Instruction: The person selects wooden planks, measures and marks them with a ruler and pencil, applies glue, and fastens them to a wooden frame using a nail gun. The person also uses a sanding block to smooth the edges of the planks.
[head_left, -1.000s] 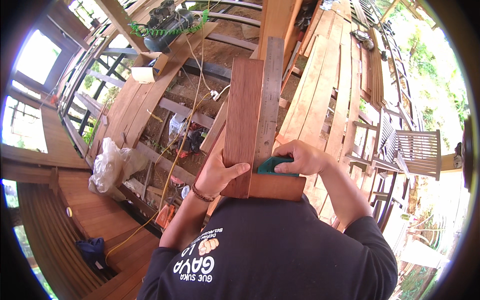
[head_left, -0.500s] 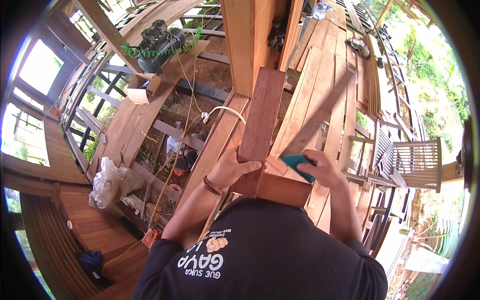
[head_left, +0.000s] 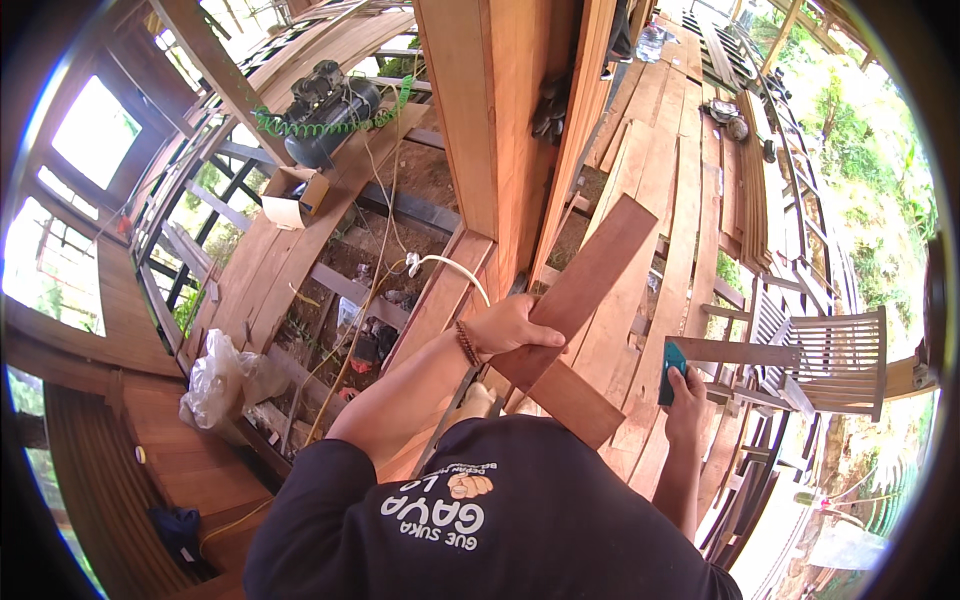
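My left hand (head_left: 518, 328), a beaded bracelet at its wrist, is closed around the lower part of a flat reddish-brown wooden board (head_left: 610, 258). The board slants up and to the right. At its lower end a shorter wooden piece (head_left: 578, 402) meets it at an angle, close to my shirt; whether the two are joined I cannot tell. Off to the right, my right hand (head_left: 686, 388) grips the teal handle of a handsaw (head_left: 740, 351). The saw's blade points right, apart from the board.
A tall wooden post (head_left: 455, 120) stands just ahead. Long planks (head_left: 640, 170) cover the floor at right, near a slatted wooden chair (head_left: 835, 350). Far left sit an air compressor (head_left: 325, 110) and a cardboard box (head_left: 295, 195). Open joists, cords and a plastic bag (head_left: 220, 380) lie left.
The handsaw has moved right and down, away from the board, its blade turning from up-right to level. My left hand has shifted right, and the board now leans farther right.
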